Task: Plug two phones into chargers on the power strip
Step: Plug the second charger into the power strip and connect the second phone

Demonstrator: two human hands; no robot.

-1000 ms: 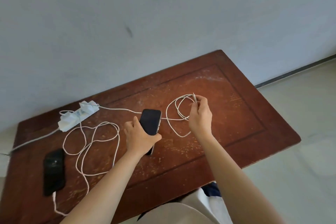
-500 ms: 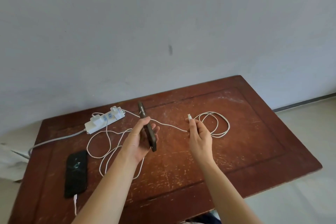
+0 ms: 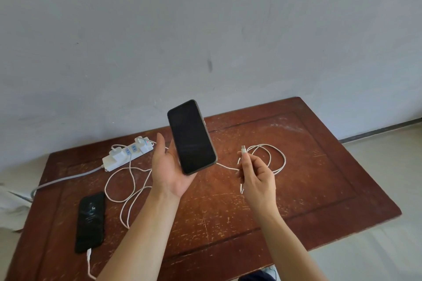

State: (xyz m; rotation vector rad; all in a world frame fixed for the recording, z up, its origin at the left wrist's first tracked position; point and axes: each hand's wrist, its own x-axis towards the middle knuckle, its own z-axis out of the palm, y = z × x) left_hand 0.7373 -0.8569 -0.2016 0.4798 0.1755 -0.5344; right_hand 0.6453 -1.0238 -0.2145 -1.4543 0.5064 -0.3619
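Observation:
My left hand (image 3: 167, 171) holds a black phone (image 3: 191, 137) above the table, dark screen facing me, tilted with its top leaning left. My right hand (image 3: 255, 173) pinches a white charging cable (image 3: 277, 157) just below its connector (image 3: 243, 150), which points up, apart from the phone. The rest of that cable lies looped on the table behind my hand. A second black phone (image 3: 90, 220) lies flat at the left with a white cable plugged into its near end. The white power strip (image 3: 126, 154) at the back left carries two white chargers.
The worn brown wooden table (image 3: 319, 189) stands against a pale wall. The strip's grey lead (image 3: 66, 178) runs off the table's left edge. A loose white cable (image 3: 127, 191) loops between the strip and the lying phone. Pale floor shows to the right.
My left hand has lifted the phone higher and turned it from edge-on to screen facing me. My right hand still holds the connector, now pointing up. The view has tilted upward.

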